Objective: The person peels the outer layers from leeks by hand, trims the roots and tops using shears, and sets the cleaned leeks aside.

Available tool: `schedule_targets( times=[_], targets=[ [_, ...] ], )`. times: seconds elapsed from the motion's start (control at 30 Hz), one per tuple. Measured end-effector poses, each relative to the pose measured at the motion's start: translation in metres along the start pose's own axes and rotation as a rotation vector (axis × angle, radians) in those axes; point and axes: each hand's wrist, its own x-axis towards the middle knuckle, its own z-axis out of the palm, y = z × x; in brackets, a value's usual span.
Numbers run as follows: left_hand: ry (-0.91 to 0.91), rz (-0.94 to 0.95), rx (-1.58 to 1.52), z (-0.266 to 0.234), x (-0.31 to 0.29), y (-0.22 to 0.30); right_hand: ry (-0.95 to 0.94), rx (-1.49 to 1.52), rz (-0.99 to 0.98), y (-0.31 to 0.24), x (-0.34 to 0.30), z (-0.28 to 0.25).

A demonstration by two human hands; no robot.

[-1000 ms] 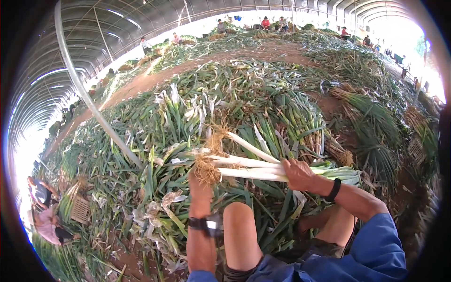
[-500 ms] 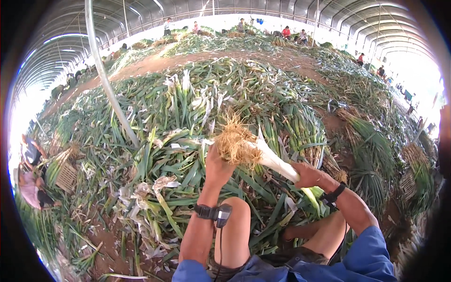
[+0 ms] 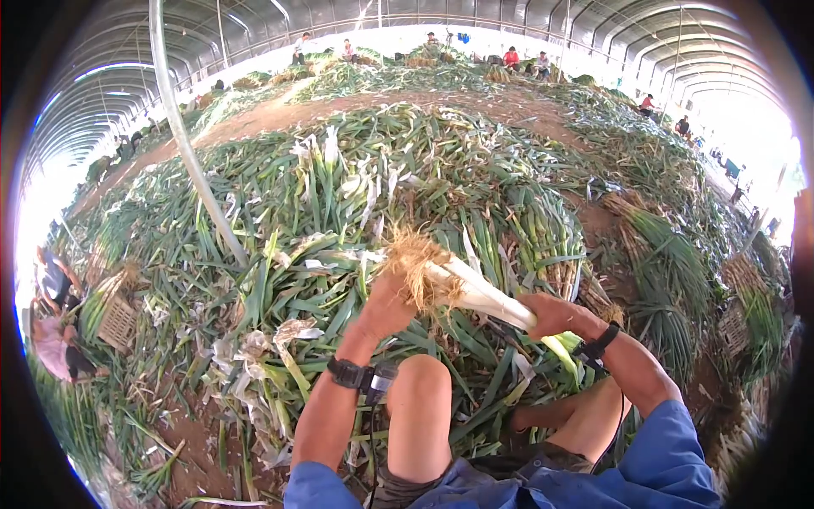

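Note:
A small bunch of green onions (image 3: 485, 295) is held slantwise in front of my knees. Its thick white stalks end in a shaggy tan root clump at the upper left, and green leaves run down to the lower right. My right hand (image 3: 555, 316) is wrapped around the stalks where white turns to green. At the root end my left hand (image 3: 386, 307) is closed, its fingertips partly covered by the roots. Below and beyond both hands spreads a thick heap of stripped leaves (image 3: 339, 293), mixed with pale papery skins.
A slanting metal pole (image 3: 197, 170) stands to the left in the heap. Bundled onions (image 3: 661, 242) lie at the right, others behind the hands. A woven basket (image 3: 119, 322) sits at left near a person in pink (image 3: 52, 346). More people sit along the far side.
My left hand has shifted slightly down, with its forearm swung outward to the left. The root end has dipped and rolled a little, showing more white stalk. My right hand keeps its hold.

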Motion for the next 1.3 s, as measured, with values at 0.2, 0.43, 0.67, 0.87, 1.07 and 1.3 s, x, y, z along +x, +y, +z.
schedule_targets(
  times=[0.2,0.43,0.67,0.87,1.07,1.3],
  targets=[
    [0.162,-0.025,0.323,0.032,-0.008,0.006,-0.036,-0.005,0.035,0.004,0.003,0.001],
    [0.202,-0.727,0.614,-0.024,-0.045,-0.082,-0.092,0.003,0.067,0.006,0.007,-0.006],
    [0.251,-0.475,0.257,-0.007,-0.026,-0.021,-0.022,0.040,0.046,0.022,0.019,-0.007],
    [0.252,-0.219,0.368,0.001,0.005,0.014,0.088,-0.147,-0.146,0.035,0.034,0.016],
    [0.114,-0.411,0.323,0.065,-0.005,-0.030,0.036,-0.076,0.054,0.039,0.001,0.000],
    [-0.056,-0.992,0.602,-0.055,-0.070,-0.156,0.114,-0.257,0.182,0.024,-0.029,-0.075]
  ],
)
